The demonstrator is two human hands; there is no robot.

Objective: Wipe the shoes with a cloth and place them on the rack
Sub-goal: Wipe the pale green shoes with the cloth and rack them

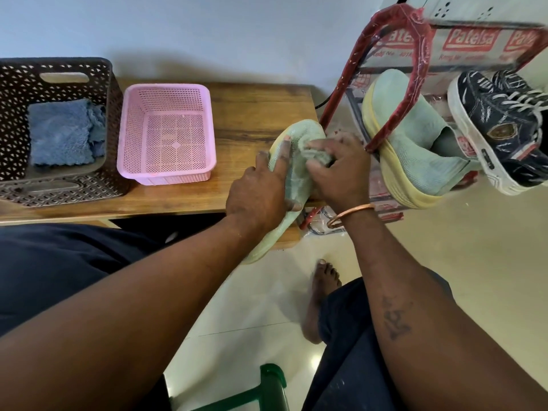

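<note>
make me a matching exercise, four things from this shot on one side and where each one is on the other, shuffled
1 blue cloths
2 pink basket
3 navy sneaker
4 green cloth

A on the red rack
B directly on the wooden table
C in the brown basket
D bunched in the right hand, against the held green shoe

Pairs: 1-C, 2-B, 3-A, 4-D

The person wears dark navy trousers [59,262] and a copper bangle [350,214], with a tattooed right forearm [396,321].
</note>
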